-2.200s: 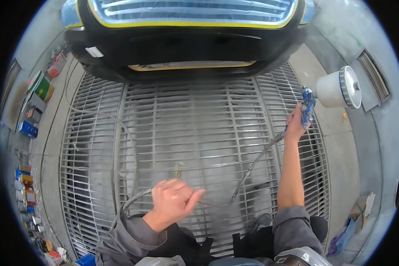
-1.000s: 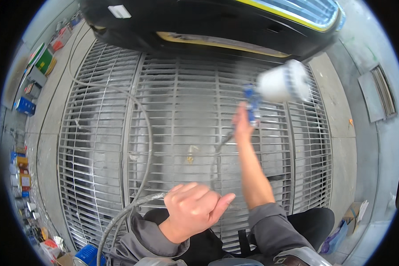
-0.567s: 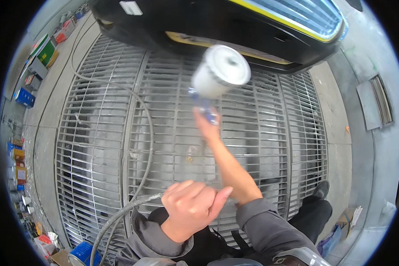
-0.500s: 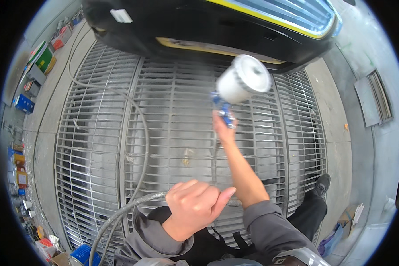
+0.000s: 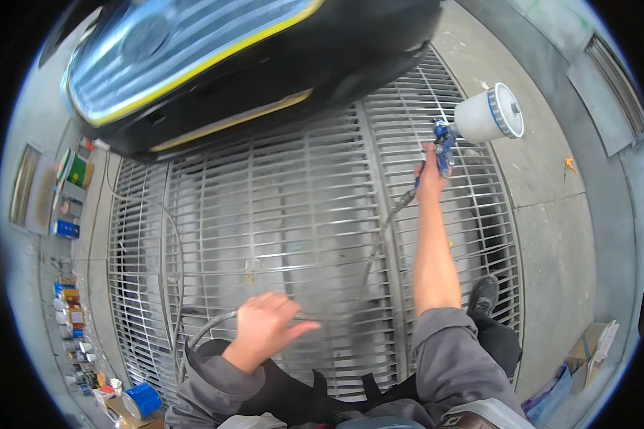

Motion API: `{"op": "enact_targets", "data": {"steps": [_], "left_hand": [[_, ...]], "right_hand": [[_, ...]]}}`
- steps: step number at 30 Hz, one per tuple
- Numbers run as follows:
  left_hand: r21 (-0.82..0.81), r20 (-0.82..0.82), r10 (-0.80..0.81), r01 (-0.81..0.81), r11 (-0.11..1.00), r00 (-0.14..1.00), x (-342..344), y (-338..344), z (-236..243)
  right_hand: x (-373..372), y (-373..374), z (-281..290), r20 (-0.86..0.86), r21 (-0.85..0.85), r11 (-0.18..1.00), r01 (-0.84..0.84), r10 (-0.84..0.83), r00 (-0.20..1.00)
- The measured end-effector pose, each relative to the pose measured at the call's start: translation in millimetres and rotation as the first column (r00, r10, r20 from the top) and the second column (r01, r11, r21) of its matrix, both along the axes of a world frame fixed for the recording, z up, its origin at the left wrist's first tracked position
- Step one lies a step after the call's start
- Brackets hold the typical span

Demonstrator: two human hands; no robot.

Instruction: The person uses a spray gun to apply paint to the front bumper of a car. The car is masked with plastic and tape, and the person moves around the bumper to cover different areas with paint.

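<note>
A blue spray gun (image 5: 444,149) with a white paint cup (image 5: 479,118) is held out at the far right, my right hand (image 5: 430,175) wrapped round its handle. From the handle a grey hose (image 5: 381,239) runs down and back to my left hand (image 5: 266,326). That hand is closed round the hose, its thumb sticking out to the right. Ahead and to the left is a black car bumper (image 5: 368,50), its upper part covered with bluish masking film (image 5: 193,53) edged in yellow tape. The gun points away from me, right of the bumper's end.
Metal floor grating (image 5: 265,214) lies under me, the hose looping over its left side. Along the left wall stand several cans and boxes, including a blue can (image 5: 142,400). Cardboard (image 5: 592,350) leans at the lower right; a wall vent (image 5: 615,86) is farther up.
My right hand has carried the spray gun to the right. The view has turned right, so the bumper now sits farther left and tilted. My left hand still holds the hose.
</note>
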State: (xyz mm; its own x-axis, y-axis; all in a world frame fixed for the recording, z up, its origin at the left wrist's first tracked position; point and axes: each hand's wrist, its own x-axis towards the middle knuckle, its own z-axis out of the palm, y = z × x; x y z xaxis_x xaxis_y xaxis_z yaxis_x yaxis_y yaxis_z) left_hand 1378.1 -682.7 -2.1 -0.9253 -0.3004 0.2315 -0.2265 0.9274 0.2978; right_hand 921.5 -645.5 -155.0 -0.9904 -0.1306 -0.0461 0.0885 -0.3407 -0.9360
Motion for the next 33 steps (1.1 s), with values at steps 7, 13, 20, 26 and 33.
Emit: {"op": "enact_targets", "data": {"steps": [7,13,20,26,33], "left_hand": [[-0.071,0.401,0.247,-0.238,0.969,0.882,-120.4,94.9,98.2],[-0.083,0.426,0.248,-0.235,0.968,0.87,-238.0,136.1,125.3],[-0.068,0.014,0.327,-0.325,0.943,0.945,-310.8,162.7,22.4],[0.027,-0.126,0.302,-0.301,0.953,0.945,-310.8,163.2,-2.0],[0.122,-0.447,0.258,-0.227,0.966,0.856,-300.7,128.8,-16.2]], "right_hand": [[-67.6,37.6,30.1,0.343,-0.254,0.962,-0.099,0.185,0.921],[-81.2,38.0,3.6,0.436,-0.121,0.911,-0.394,0.405,0.804],[-67.1,21.0,-58.3,0.29,-0.214,0.632,-0.745,0.769,0.569],[-103.5,26.8,-89.3,0.229,-0.052,0.806,-0.589,0.584,0.779],[-139.8,56.6,-83.9,0.176,-0.094,0.964,-0.247,0.26,0.949]]}}
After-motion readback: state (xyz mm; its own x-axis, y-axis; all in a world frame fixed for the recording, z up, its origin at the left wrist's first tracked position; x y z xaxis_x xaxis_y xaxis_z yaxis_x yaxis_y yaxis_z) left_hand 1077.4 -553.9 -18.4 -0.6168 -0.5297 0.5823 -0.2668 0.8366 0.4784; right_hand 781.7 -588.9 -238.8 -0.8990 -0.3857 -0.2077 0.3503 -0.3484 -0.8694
